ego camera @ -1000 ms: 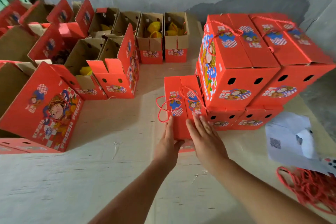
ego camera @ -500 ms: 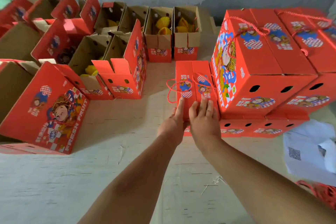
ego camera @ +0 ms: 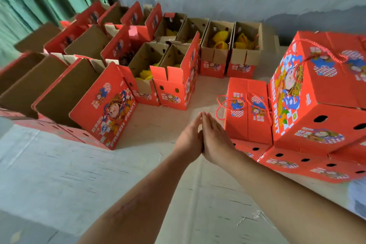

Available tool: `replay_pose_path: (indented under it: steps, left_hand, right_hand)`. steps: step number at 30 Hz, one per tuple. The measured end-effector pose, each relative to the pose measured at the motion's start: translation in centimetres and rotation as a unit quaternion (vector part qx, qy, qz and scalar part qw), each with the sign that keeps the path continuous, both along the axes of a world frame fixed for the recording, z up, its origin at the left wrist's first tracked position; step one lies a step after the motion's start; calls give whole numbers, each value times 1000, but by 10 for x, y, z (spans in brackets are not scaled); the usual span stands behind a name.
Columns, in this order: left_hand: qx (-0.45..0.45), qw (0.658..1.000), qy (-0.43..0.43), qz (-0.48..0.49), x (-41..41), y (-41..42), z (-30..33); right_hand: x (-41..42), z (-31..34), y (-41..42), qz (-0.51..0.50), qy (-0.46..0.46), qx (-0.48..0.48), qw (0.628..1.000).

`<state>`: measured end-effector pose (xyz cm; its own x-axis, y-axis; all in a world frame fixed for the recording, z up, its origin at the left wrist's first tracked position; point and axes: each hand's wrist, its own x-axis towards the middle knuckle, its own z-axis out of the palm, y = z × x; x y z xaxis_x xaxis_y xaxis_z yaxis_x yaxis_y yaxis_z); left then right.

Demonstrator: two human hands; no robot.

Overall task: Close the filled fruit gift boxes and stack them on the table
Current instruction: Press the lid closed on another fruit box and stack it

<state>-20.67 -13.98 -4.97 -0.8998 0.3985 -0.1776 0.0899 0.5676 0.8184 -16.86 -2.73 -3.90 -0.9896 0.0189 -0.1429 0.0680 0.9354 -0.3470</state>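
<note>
A closed red gift box (ego camera: pixel 247 113) with red cord handles stands on the table beside a stack of closed red boxes (ego camera: pixel 320 93) on the right. My left hand (ego camera: pixel 189 138) and my right hand (ego camera: pixel 214 138) are pressed palm to palm with straight fingers, just left of that box and clear of it, holding nothing. Open boxes (ego camera: pixel 174 83) with yellow fruit inside stand in rows at the back and left, their flaps up.
The white table surface (ego camera: pixel 79 174) stretches in front. A large open box with its flap raised (ego camera: pixel 103 103) sits at the left. Green curtain (ego camera: pixel 29 0) hangs at the back left, a grey wall behind. White paper (ego camera: pixel 357 194) lies at the right edge.
Both hands have left the closed box they pressed and drawn back to the left, palms now together. The view has swung left and up.
</note>
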Motion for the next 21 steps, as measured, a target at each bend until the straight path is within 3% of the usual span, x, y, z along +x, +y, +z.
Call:
replay_pose_path:
  steps: [2,8,12,16,19,21]
  left_hand:
    - [9,1000,10,1,-22,-17,8]
    - [-78,987,137,0,-112,-68,22]
    - [-81,988,134,-5,-166,-88,31]
    - [-141,973,177,-48,-201,-90,33]
    - [-197,951,229,-62,-219,-87,31]
    - [-228,942,236,-69,-230,-84,30]
  right_hand:
    - [-23,9,-17,5,-9,-40,999]
    - [-115,28,-48,-22,33,-71,997]
    - [-180,43,-62,-74,111,-52,990]
    - [-221,47,-70,-120,90,7,989]
    - [-229,44,-73,-196,109,-20,974]
    - [-228,41,-73,-149,92,2,985]
